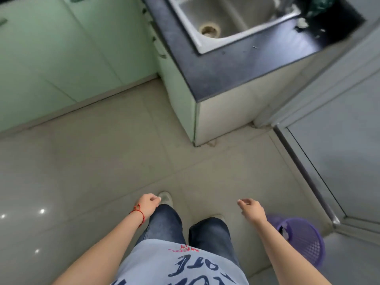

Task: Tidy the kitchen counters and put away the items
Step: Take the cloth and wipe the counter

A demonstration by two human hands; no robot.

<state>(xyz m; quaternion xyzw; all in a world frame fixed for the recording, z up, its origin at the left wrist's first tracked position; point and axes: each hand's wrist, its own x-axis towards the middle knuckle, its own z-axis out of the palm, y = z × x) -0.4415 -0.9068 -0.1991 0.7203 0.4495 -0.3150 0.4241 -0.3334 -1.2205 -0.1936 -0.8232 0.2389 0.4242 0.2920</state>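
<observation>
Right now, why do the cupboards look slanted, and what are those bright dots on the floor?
Head view: the wide lens bends straight lines, so the cupboards and counter lean; the dots are lamp glare on the glossy floor; the far counter corner by the sink is soft and blurred.

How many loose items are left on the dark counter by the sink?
2 that I can make out: a small white item at the sink's right corner, and a dark green bundle behind it. More may lie out of view.
</observation>
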